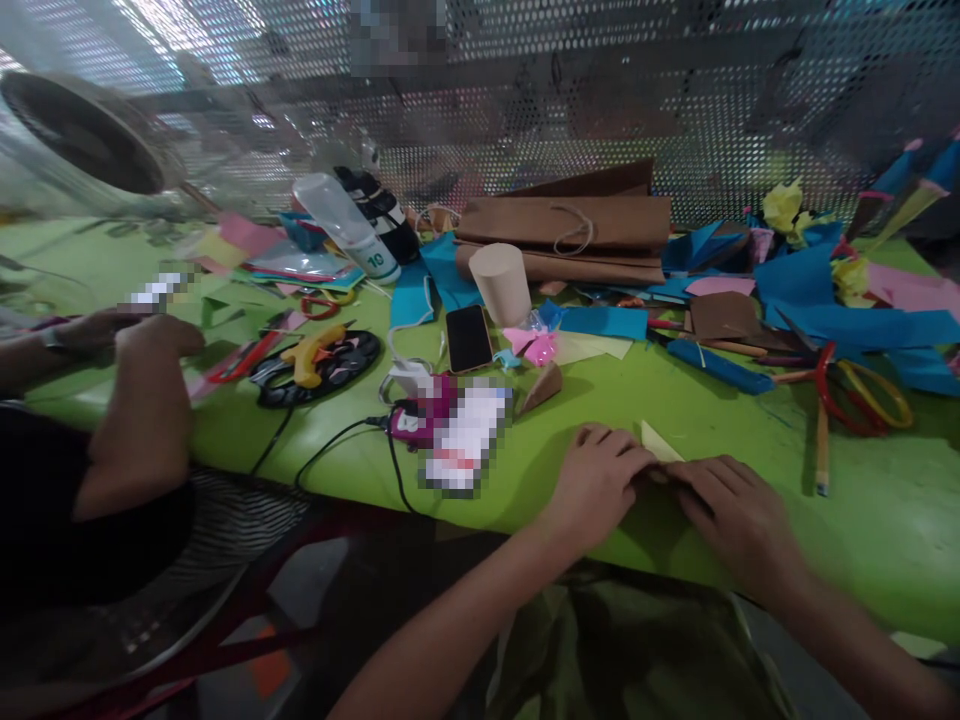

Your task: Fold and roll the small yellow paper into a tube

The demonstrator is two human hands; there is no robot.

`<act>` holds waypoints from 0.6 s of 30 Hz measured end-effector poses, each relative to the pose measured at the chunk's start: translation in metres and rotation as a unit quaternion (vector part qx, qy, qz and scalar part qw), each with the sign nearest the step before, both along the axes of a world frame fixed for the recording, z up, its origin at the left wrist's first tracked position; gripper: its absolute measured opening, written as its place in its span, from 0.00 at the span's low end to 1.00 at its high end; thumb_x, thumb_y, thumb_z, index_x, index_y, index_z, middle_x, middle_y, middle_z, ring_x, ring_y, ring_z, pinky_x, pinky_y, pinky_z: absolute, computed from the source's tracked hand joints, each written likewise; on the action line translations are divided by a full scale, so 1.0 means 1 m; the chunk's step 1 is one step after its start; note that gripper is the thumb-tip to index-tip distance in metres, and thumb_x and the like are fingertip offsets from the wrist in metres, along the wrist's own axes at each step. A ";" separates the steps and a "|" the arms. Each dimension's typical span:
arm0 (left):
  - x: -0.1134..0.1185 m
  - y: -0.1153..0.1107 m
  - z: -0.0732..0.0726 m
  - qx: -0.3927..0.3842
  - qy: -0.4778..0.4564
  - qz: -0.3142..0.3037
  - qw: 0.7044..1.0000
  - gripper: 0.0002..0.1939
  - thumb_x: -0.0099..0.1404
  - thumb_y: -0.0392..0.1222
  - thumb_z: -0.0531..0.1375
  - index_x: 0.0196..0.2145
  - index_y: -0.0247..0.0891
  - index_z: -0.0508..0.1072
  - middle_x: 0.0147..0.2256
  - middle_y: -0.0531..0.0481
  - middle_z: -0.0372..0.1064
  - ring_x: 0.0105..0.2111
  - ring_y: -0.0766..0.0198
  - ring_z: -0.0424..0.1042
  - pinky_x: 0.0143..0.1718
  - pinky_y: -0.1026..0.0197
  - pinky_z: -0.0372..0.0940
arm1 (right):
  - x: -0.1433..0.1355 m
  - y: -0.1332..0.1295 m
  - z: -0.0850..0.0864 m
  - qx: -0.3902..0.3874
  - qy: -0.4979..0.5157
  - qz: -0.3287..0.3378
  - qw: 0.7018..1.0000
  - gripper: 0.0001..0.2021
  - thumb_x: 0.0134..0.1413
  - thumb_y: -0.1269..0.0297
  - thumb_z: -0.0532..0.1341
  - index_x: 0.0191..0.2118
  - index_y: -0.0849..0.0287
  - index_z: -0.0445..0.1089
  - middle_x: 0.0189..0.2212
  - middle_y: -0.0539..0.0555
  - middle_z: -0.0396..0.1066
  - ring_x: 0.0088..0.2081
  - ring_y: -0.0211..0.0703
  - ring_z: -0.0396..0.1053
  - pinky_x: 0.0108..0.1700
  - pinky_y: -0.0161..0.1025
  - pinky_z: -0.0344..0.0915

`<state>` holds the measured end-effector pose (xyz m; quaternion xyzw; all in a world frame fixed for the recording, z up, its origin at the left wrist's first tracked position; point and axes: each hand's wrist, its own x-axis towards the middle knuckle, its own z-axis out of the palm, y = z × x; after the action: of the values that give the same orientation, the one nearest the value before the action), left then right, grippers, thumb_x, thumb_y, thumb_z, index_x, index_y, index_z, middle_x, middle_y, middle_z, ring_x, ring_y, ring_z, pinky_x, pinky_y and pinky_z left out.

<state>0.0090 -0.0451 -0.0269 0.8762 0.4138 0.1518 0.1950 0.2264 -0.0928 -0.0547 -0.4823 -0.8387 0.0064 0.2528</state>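
Your left hand (600,478) and right hand (731,510) press flat, fingers meeting, on a pale yellow paper (660,442) at lower centre of the green table (885,520). Its one visible corner points up-left, away from you. Upper left, a bottle (346,225) reads "10".

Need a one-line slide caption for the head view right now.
Left hand and right hand press a pale yellow paper on the green table, amid craft clutter.
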 end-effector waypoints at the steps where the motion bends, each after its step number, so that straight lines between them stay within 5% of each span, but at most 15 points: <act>1: 0.000 0.001 0.000 -0.005 -0.002 0.002 1.000 0.14 0.66 0.31 0.61 0.48 0.44 0.76 0.46 0.50 0.75 0.48 0.54 0.68 0.54 0.48 0.60 | 0.000 0.000 0.000 -0.002 0.000 -0.001 1.000 0.10 0.71 0.71 0.57 0.51 0.57 0.72 0.41 0.55 0.79 0.39 0.49 0.74 0.43 0.47 0.69; 18: 0.003 -0.001 0.002 -0.022 0.020 0.011 1.000 0.10 0.69 0.33 0.59 0.47 0.42 0.75 0.46 0.49 0.75 0.47 0.54 0.68 0.50 0.50 0.61 | -0.002 0.003 0.004 -0.016 -0.001 0.010 1.000 0.08 0.70 0.70 0.56 0.50 0.56 0.70 0.41 0.54 0.78 0.40 0.51 0.72 0.42 0.48 0.67</act>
<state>0.0117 -0.0465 -0.0244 0.8698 0.4307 0.1276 0.2039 0.2244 -0.0902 -0.0509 -0.4775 -0.8437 0.0222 0.2442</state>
